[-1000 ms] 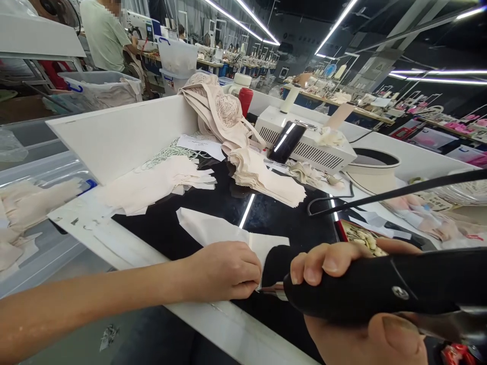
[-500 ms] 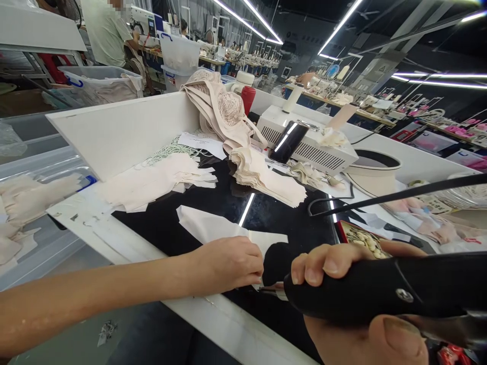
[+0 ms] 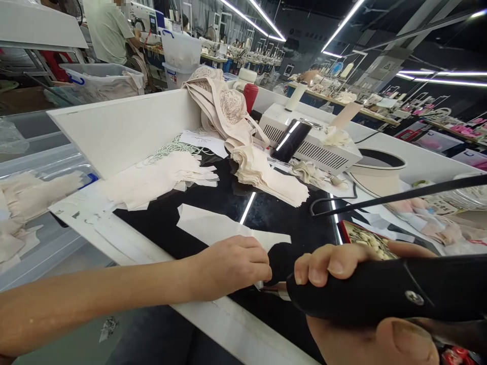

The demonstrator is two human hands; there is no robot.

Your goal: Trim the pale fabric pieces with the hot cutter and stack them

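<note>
My left hand (image 3: 232,266) is closed in a pinch on a cream fabric piece (image 3: 213,225), which lies on the black glossy work surface (image 3: 266,203). Its fingertips sit at the fabric's near end. My right hand (image 3: 338,263) is wrapped round a thick black-handled tool (image 3: 380,291) with a screw in its side, close to the camera. A thin strip, perhaps metal, shows between the tool's near end and my left fingers; I cannot tell what it is. Stacks of cut cream fabric lie beyond my left hand, one at left (image 3: 160,177) and one in the middle (image 3: 268,175).
A pale bra stack (image 3: 224,106) leans at the back, beside a white vented machine (image 3: 312,142) with a black cylinder. A black cable (image 3: 399,195) crosses at right above a red box (image 3: 365,238) of small parts. A white board (image 3: 129,126) edges the table. A co-worker (image 3: 108,33) is far left.
The view has shifted slightly. My left hand has moved a little to the right, towards the tool, and the fabric's right end has shifted with it. My right hand keeps its grip.
</note>
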